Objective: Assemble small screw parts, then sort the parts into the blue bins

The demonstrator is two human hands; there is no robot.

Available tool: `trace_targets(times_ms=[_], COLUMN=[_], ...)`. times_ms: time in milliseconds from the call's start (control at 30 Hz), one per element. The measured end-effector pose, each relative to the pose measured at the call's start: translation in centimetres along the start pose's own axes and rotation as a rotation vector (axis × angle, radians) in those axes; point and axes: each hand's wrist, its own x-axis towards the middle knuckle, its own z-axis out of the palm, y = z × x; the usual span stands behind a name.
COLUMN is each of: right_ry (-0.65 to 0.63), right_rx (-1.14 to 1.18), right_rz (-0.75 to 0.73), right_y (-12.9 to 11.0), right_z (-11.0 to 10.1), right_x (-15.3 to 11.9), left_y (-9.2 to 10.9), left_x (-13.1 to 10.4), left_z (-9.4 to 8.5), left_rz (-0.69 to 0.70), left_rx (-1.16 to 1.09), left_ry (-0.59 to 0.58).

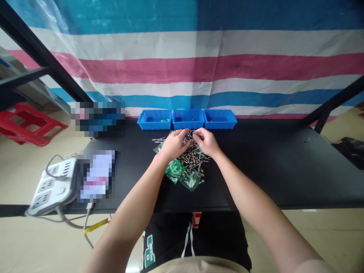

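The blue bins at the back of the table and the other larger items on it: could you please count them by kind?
Blue bins: 3
White power strip: 1
Pile of small metal-legged parts and green packets: 1, both hands resting on it; the pieces are too small to count
Total: 5

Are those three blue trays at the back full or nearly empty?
Nearly empty: each blue tray shows mostly bare floor, with only a small bit or two inside.
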Motion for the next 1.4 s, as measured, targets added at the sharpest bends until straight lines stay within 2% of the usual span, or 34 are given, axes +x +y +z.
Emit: trace_targets(times_ms=[100,333,767,1067,1200,1400], right_ry=[-0.045,-0.08,-0.122,-0.004,-0.055,-0.128], right_rx=[0.075,0.201,0.332,0.261,0.156,0.021], right_rz=[0.017,0.127,0.145,0.119,0.028,-0.063], right_y=[-0.1,-0.4,-1.0,-0.4,-0.4,-1.0], right_z=[0.1,-0.1,-0.6,-0.5,-0.4,-0.2], right_x=[0.0,0.1,0.1,0.3,0.1,-0.3], left_y=[-0.1,0.0,-0.2,-0.2,0.0,0.3], left_x=[-0.1,0.1,0.2,0.2,0.1,0.0], left_z=[0.1,-0.3,-0.7,-0.6,-0.4,-0.3], left_rz=[0.035,0.094,0.042,-0.074,-0.142,-0.172], left_rx=[-0.03,-0.038,-0.03,0.007,-0.016,-0.11], left_ry=[0.031,0.026,0.01,-0.042,-0.02,0.05])
